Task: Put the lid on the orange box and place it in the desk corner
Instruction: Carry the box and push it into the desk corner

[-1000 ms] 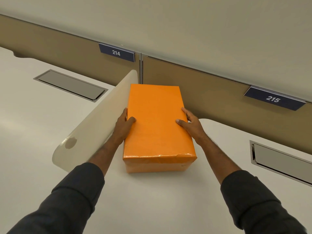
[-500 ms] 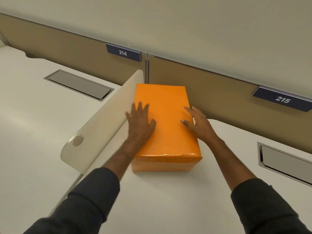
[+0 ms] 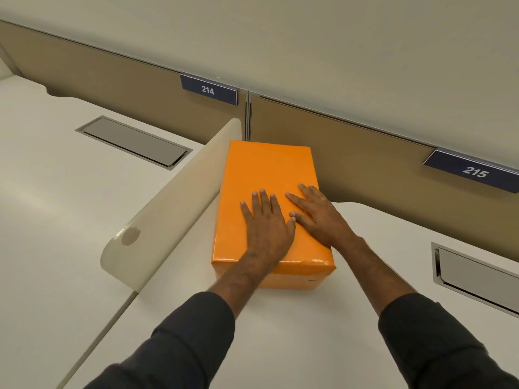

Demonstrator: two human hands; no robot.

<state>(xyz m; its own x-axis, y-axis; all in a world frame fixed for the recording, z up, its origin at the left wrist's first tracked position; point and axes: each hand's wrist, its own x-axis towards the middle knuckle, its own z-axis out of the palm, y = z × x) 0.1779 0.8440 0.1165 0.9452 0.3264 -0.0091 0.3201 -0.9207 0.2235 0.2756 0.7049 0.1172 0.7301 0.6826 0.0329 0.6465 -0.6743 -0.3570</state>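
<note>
The desk (image 3: 295, 332) is carrying the orange box (image 3: 266, 175), lid (image 3: 269, 167) fitted, in the back corner, just beside the side divider (image 3: 174, 209) and the rear panel (image 3: 365, 169). The left hand (image 3: 266, 223) and right hand (image 3: 320, 217) are lying flat on the lid, fingers spread, gripping nothing.

the orange paper-wrapped box (image 3: 266, 175) looks smooth and shiny, with small wrinkles at its near edge. the white desk top (image 3: 295, 332) is smooth and matt. the grey metal flap (image 3: 134, 140) looks dull.
</note>
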